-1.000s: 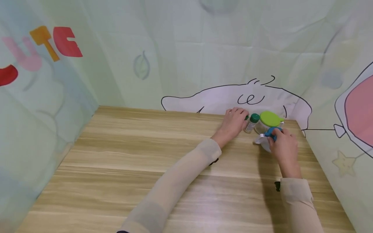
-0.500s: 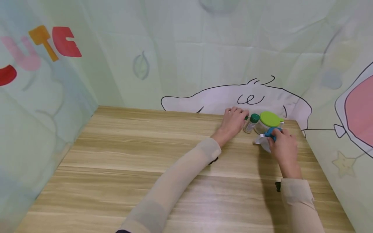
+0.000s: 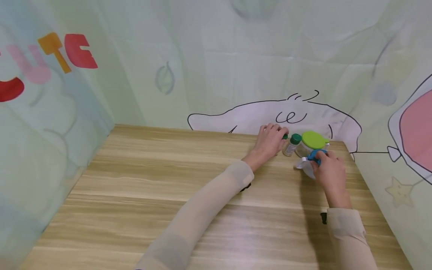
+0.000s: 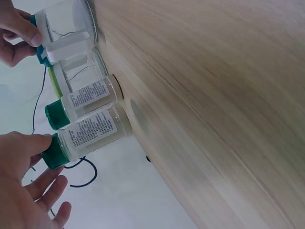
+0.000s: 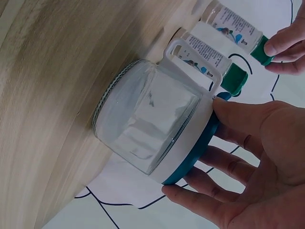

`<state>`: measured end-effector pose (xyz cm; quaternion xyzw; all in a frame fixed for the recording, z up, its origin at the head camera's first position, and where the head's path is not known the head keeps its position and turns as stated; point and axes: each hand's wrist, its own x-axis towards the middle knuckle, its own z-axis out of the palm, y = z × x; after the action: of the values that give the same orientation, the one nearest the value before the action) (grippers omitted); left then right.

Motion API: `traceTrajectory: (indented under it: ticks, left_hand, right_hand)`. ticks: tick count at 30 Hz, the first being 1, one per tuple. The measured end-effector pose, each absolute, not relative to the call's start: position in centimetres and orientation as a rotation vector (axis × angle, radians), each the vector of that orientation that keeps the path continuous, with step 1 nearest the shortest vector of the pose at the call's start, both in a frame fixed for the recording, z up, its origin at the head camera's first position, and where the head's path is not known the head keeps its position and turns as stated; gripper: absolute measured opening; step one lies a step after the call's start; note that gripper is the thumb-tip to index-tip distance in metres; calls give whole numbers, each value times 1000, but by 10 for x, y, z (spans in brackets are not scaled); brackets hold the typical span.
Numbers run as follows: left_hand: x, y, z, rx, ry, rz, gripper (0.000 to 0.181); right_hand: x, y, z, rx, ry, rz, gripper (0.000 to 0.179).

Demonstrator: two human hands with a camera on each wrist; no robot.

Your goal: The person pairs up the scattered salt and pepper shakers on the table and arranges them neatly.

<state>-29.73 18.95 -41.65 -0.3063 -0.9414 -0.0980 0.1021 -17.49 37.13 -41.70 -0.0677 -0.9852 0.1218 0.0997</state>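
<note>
Near the far right corner of the wood-grained tabletop (image 3: 152, 168), we see two jars and two bottles grouped by the back edge. Largest are the jars: the green-lidded jar (image 3: 313, 140) stands against the back edge, its lid tab pointing to the right edge, and the blue-lidded jar (image 5: 150, 117) is just in front. Our right hand (image 3: 330, 168) grips the blue lid (image 5: 194, 155), thumb on one side and fingers on the other. That jar's axis runs upright, lid up, and its white handle (image 4: 69, 46) points toward the left edge. It looks like glass, so we judge it stiff, rather heavy, slick and breakable; the handle or lid rim should give the surest hold. Smaller are the bottles, both upright along their long axes, green caps up. The free bottle (image 3: 292, 145) stands left of the jars, and the held bottle (image 4: 97, 131) just left of that. Our left hand (image 3: 269, 140) pinches its green cap (image 4: 55, 151). We expect it to be light, stiff and smooth-sided, easiest taken by cap or upper body.
</note>
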Motion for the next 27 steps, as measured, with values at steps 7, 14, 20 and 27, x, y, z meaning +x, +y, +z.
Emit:
traceTrajectory:
  ticks: [7,14,20,27]
  left_hand:
    - [-295,174,-413,-888,-2781,-311,35]
    - [-291,156,-408,-879,-2790,-346,32]
    - [-289,132,-402,-870,-2776,-384,30]
    - [-290,97,-396,-854,-2772,-358,28]
  right_hand:
    - [-175,373,-416,-191,-2930,363,25]
    - [-174,375,-417,-185,-2949,377,27]
    - [-174,375,-416,-187,-2953,368,28]
    - [-175,375,-416,-184,-2950,377,26]
